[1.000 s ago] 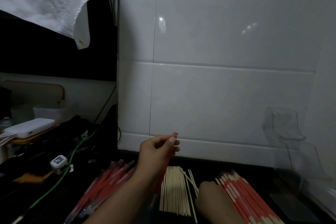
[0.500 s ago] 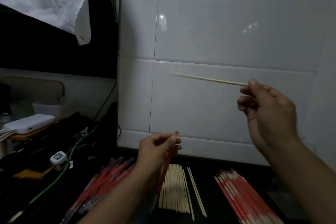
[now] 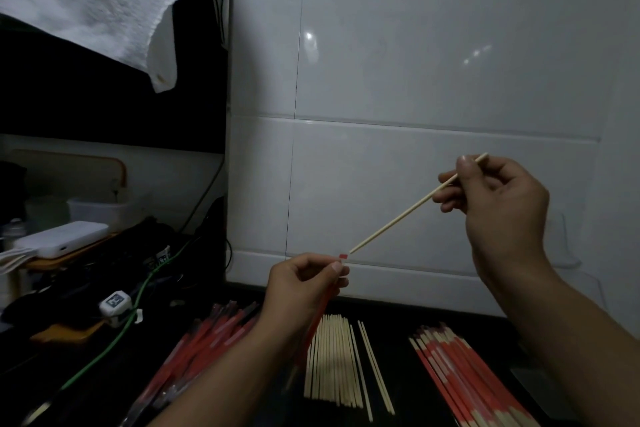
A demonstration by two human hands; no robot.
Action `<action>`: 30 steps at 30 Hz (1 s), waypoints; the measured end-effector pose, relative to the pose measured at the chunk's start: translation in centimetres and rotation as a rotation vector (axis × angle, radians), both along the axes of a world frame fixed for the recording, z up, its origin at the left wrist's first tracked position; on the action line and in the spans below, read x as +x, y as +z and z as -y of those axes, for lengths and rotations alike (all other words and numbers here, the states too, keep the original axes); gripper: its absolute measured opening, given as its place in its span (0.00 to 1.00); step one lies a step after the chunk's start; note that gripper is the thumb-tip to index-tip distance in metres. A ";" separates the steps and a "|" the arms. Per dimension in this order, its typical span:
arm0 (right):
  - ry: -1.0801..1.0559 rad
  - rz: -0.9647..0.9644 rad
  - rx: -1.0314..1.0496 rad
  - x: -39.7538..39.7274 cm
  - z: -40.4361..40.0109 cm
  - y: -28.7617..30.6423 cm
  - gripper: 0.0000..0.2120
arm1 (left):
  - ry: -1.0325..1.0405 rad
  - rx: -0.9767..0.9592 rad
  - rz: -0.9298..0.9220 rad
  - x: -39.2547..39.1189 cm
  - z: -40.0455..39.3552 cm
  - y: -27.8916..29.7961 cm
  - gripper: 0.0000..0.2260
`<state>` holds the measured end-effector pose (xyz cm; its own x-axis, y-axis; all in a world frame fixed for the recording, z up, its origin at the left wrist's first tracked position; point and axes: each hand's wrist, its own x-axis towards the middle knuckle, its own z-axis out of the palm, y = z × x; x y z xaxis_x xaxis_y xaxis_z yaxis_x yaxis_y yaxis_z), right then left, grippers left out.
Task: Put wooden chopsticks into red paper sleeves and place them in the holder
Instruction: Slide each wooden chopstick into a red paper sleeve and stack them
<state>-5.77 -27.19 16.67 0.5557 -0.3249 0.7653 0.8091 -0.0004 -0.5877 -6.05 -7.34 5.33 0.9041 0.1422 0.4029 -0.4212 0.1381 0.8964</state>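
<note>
My left hand [image 3: 304, 284] pinches a red paper sleeve [image 3: 320, 312] near its top, the sleeve hanging down below the fingers. My right hand [image 3: 498, 208] pinches a bare wooden chopstick [image 3: 401, 218] near its upper end. The stick slants down to the left, and its tip is at the sleeve's open mouth. On the dark counter below lie a row of bare chopsticks [image 3: 332, 360], a pile of empty red sleeves [image 3: 207, 340] at the left and a pile of sleeved chopsticks [image 3: 464, 378] at the right. The clear holder is hidden behind my right arm.
A white tiled wall [image 3: 415, 80] stands right behind the counter. At the left are a green cable [image 3: 114, 340], a white power bank [image 3: 62, 239], a small white device [image 3: 114, 303] and dark clutter. A white towel [image 3: 97, 0] hangs at the top left.
My right hand rose from the counter with one chopstick, held it level, then swung it down so its tip meets the sleeve mouth. My left hand stayed in place holding the sleeve.
</note>
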 end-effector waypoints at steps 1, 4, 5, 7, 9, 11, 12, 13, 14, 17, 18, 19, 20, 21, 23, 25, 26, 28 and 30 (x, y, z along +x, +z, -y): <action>-0.004 0.001 -0.007 0.1 -0.1 -0.1 0.05 | -0.001 0.003 0.002 0.0 0.0 0.0 0.04; -0.006 0.005 -0.031 0.1 -0.3 -0.5 0.05 | -0.008 0.018 0.003 -0.1 0.1 0.1 0.04; -0.008 0.007 -0.038 0.0 -0.4 -0.5 0.05 | -0.008 0.025 0.003 0.0 0.1 0.0 0.04; -0.014 0.012 -0.042 0.0 -0.4 -0.6 0.06 | -0.009 0.037 0.003 0.0 0.2 0.0 0.04; -0.017 0.018 -0.035 0.0 -0.4 -0.5 0.06 | -0.010 0.053 0.007 0.0 0.2 0.0 0.04; -0.023 0.023 -0.027 0.1 -0.4 -0.5 0.06 | -0.016 0.062 0.010 -0.1 0.2 0.0 0.04; -0.026 0.025 -0.024 0.1 -0.4 -0.4 0.06 | -0.020 0.064 0.011 0.0 0.2 0.0 0.04; -0.028 0.027 -0.024 0.1 -0.4 -0.4 0.06 | -0.022 0.066 0.011 0.0 0.2 0.0 0.04; -0.028 0.029 -0.029 0.1 -0.4 -0.4 0.06 | -0.024 0.068 0.009 0.0 0.2 0.0 0.04; -0.021 0.027 -0.051 0.1 -0.4 -0.5 0.06 | -0.023 0.080 0.014 0.1 0.2 -0.1 0.05; -0.020 0.027 -0.056 0.1 -0.4 -0.6 0.06 | -0.020 0.082 0.017 0.1 0.2 -0.1 0.05; -0.018 0.027 -0.058 0.2 -0.4 -0.6 0.06 | -0.017 0.082 0.019 0.1 0.2 -0.1 0.05; -0.017 0.029 -0.062 0.1 -0.3 -0.7 0.06 | -0.015 0.080 0.019 0.1 0.2 -0.1 0.05; -0.016 0.030 -0.066 0.2 -0.3 -0.7 0.05 | -0.013 0.077 0.020 0.1 0.2 -0.1 0.05; -0.020 0.033 -0.071 0.2 -0.3 -0.7 0.05 | -0.009 0.078 0.020 0.2 0.2 -0.2 0.05; -0.029 0.043 -0.054 0.2 -0.2 -0.7 0.05 | -0.006 0.078 0.017 0.2 0.2 -0.3 0.05; -0.031 0.048 -0.043 0.2 -0.2 -0.6 0.05 | -0.003 0.078 0.013 0.1 0.2 -0.4 0.05; -0.030 0.049 -0.036 0.2 -0.2 -0.6 0.05 | 0.012 0.078 0.002 0.1 0.2 -0.4 0.07; -0.026 0.046 -0.042 0.2 -0.3 -0.8 0.05 | 0.038 0.077 -0.008 0.1 0.5 -0.3 0.08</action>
<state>-5.59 -26.93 15.90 0.5113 -0.3053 0.8034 0.8348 -0.0457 -0.5486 -5.93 -7.84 5.03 0.9019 0.1453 0.4068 -0.4176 0.0527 0.9071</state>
